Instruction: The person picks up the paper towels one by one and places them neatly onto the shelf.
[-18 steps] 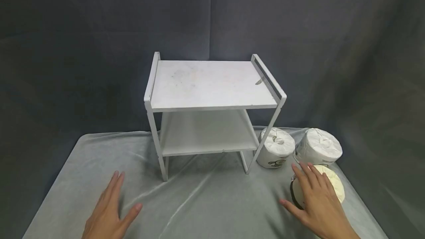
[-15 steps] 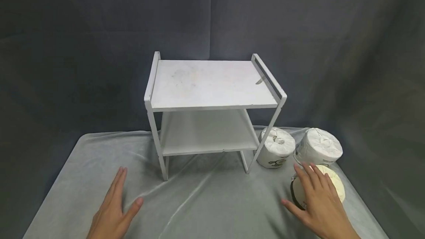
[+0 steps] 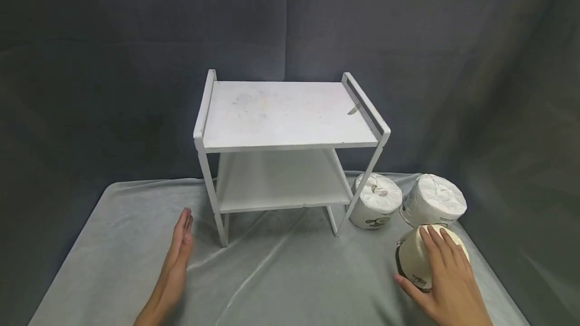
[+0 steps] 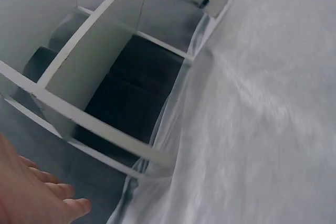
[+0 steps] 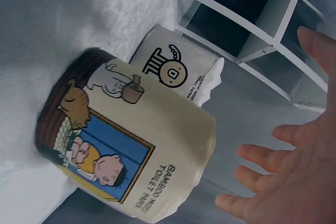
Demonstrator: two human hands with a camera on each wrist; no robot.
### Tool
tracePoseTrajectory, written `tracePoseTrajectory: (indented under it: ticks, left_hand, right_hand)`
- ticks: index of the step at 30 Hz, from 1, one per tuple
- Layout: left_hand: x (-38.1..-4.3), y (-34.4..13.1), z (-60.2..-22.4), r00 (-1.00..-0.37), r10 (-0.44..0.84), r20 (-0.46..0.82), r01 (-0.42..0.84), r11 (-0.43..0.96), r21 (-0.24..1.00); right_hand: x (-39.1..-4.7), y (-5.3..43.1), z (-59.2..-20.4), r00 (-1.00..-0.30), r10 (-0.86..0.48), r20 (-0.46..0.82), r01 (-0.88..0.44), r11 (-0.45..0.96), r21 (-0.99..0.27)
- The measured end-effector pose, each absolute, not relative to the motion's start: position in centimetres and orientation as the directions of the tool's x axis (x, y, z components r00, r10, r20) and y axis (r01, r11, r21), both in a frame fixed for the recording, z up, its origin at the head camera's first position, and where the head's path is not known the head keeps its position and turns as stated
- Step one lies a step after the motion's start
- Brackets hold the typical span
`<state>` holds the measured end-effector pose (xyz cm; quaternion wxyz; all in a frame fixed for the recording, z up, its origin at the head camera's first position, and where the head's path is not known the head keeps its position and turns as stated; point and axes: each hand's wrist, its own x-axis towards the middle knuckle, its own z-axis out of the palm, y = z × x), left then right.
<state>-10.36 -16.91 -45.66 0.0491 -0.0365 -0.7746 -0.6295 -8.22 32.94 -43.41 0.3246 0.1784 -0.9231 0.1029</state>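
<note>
My right hand [image 3: 446, 280] reaches over a cream-wrapped toilet paper roll [image 3: 414, 253] at the right of the cloth. Its fingers are extended above the roll's top and the thumb points out to the left. In the right wrist view a gap shows between the fingertips and the roll, whose wrapper carries cartoon figures and printed words. My left hand [image 3: 169, 270] is turned edge-up at the front left, fingers straight, holding nothing. Just beyond it stands a white two-tier shelf [image 3: 292, 114]; the left wrist view shows the shelf's frame past the fingers.
Two white-wrapped toilet paper rolls stand behind the cream one: one roll [image 3: 369, 213] beside the shelf's right leg, the other roll [image 3: 435, 200] near the right edge. A pale cloth [image 3: 276, 286] covers the table. Dark curtains [image 3: 136, 64] hang behind and at the sides.
My left hand has moved forward and right and turned onto its edge. My right hand has shifted slightly right and down, farther over the cream roll. The rolls stay in place.
</note>
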Motion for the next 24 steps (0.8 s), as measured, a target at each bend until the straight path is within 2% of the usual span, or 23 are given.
tracePoseTrajectory:
  ticks: [4, 10, 15, 20, 24]
  left_hand:
    - [-11.2, -16.3, -45.6, -0.993, -0.021, 0.119, 0.115, 0.125, 0.985]
    - [-12.9, -15.1, -45.1, -0.996, 0.003, 0.092, 0.092, 0.007, 0.996]
    - [-14.2, -14.4, -45.1, -0.994, 0.013, 0.108, 0.107, -0.081, 0.991]
    - [-15.0, -14.1, -45.2, -0.995, -0.015, 0.102, 0.103, -0.085, 0.991]
    - [-15.7, -13.8, -45.5, -0.991, -0.034, 0.13, 0.132, -0.057, 0.99]
  right_hand:
    - [-8.0, 33.4, -43.6, -0.719, -0.242, 0.652, -0.392, 0.915, -0.092]
    - [-7.1, 34.2, -43.8, -0.774, -0.148, 0.616, -0.316, 0.933, -0.171]
    - [-6.7, 34.9, -44.0, -0.784, -0.091, 0.615, -0.276, 0.937, -0.214]
    - [-6.4, 35.6, -44.5, -0.734, -0.049, 0.677, -0.305, 0.915, -0.264]
    - [-5.8, 35.8, -44.9, -0.744, 0.047, 0.667, -0.246, 0.908, -0.339]
